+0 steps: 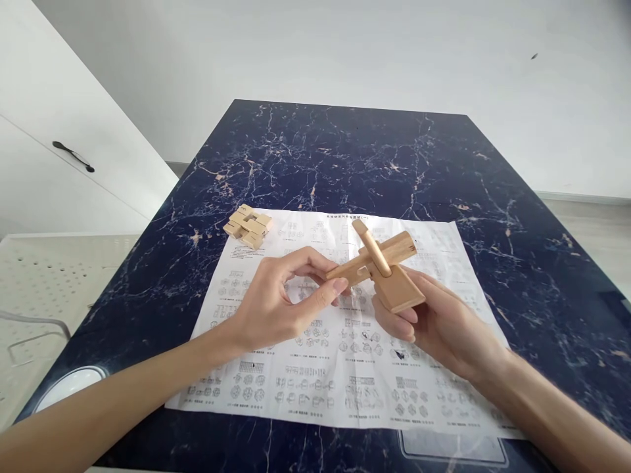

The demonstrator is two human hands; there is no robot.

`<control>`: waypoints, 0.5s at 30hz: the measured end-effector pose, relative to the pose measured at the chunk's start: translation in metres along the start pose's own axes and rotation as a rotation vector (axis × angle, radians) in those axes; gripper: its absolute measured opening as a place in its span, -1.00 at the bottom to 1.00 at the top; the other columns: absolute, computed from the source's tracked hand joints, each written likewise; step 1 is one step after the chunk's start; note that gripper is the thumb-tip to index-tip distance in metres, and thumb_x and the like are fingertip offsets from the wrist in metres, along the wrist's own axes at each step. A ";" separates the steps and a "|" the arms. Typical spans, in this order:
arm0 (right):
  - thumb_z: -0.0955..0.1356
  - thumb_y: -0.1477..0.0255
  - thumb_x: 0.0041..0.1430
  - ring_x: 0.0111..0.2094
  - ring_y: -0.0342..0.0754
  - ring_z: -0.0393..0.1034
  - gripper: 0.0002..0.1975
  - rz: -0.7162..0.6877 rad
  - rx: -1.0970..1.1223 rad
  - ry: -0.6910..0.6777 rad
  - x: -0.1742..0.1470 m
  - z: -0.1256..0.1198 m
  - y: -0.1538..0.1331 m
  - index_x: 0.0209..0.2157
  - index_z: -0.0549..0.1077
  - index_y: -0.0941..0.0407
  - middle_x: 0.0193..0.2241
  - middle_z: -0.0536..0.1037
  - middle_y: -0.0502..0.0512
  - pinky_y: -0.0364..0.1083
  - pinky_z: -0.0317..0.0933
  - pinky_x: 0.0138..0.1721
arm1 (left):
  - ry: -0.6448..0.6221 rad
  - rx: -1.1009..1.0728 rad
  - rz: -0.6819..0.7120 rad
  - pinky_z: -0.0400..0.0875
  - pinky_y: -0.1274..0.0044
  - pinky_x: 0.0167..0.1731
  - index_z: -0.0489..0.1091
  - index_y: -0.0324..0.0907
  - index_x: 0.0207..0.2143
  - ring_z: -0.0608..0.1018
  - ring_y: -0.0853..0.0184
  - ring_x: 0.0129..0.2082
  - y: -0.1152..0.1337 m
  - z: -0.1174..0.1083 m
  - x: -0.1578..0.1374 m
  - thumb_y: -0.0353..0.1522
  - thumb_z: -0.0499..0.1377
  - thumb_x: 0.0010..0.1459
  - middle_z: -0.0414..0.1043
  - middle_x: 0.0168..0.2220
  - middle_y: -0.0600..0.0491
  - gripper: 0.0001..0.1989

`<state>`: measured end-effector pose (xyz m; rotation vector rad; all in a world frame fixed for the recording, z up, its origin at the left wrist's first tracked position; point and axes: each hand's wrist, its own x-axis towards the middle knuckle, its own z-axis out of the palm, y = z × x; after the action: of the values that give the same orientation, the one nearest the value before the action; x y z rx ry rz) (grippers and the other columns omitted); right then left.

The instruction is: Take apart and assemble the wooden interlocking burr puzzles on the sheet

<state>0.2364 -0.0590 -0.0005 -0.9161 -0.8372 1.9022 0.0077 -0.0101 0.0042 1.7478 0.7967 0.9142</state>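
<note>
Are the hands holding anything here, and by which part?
Both hold one interlocked light wooden stick puzzle: the left hand pinches the near-left end of its long bar; the right hand supports the flat wide piece from beneath.

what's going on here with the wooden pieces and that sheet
A person holds a wooden puzzle of crossed bars above a printed diagram sheet on a dark marble table. The left hand pinches the end of one bar, while the right hand supports the piece from below. A second, assembled wooden block puzzle lies untouched at the sheet's far left corner.
</note>
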 end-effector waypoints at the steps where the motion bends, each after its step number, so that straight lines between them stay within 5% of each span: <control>1: 0.38 0.16 0.47 -0.56 -0.16 0.07 -0.54 -0.012 -0.022 0.002 0.000 0.001 0.000 -0.50 0.37 0.07 -0.59 0.29 -0.07 -0.15 0.16 -0.47 | 0.005 -0.001 -0.015 0.70 0.41 -0.25 0.55 -0.16 -0.24 0.74 0.28 -0.34 0.000 -0.001 0.000 -0.37 0.32 0.35 0.72 -0.32 0.04 -0.94; 5: 0.31 0.04 0.52 -0.57 -0.16 0.17 -0.52 -0.012 -0.024 -0.017 0.003 0.002 0.000 -0.39 0.48 0.08 -0.55 0.37 -0.04 -0.13 0.24 -0.43 | 0.021 0.011 -0.027 0.68 0.41 -0.21 0.54 -0.16 -0.26 0.72 0.29 -0.35 0.000 -0.002 0.001 -0.36 0.31 0.35 0.69 -0.35 0.06 -0.92; 9: 0.31 -0.11 0.44 -0.51 -0.12 0.35 -0.50 -0.010 0.009 -0.037 0.003 0.000 0.000 -0.04 0.55 0.03 -0.33 0.55 0.07 -0.10 0.33 -0.46 | -0.004 -0.009 -0.012 0.68 0.43 -0.24 0.54 -0.16 -0.23 0.73 0.29 -0.32 0.000 -0.002 0.001 -0.36 0.31 0.35 0.70 -0.32 0.05 -0.94; 12: 0.42 -0.16 0.31 -0.32 0.01 0.51 -0.31 -0.053 -0.018 -0.070 0.000 -0.003 0.001 0.30 0.37 -0.09 -0.04 0.58 0.19 -0.08 0.39 -0.45 | -0.025 -0.018 0.011 0.67 0.46 -0.27 0.54 -0.17 -0.23 0.74 0.30 -0.32 -0.001 -0.002 0.001 -0.39 0.32 0.34 0.71 -0.31 0.04 -0.96; 15: 0.59 0.08 0.20 -0.26 0.01 0.52 -0.13 -0.099 -0.105 -0.093 -0.003 -0.005 0.003 0.42 0.20 -0.18 0.05 0.55 0.19 -0.07 0.41 -0.40 | -0.026 -0.020 0.011 0.68 0.45 -0.27 0.54 -0.17 -0.24 0.74 0.30 -0.32 -0.002 -0.002 0.001 -0.38 0.33 0.34 0.70 -0.32 0.05 -0.95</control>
<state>0.2404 -0.0616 -0.0047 -0.8380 -1.0274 1.8409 0.0063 -0.0079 0.0032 1.7449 0.7601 0.9020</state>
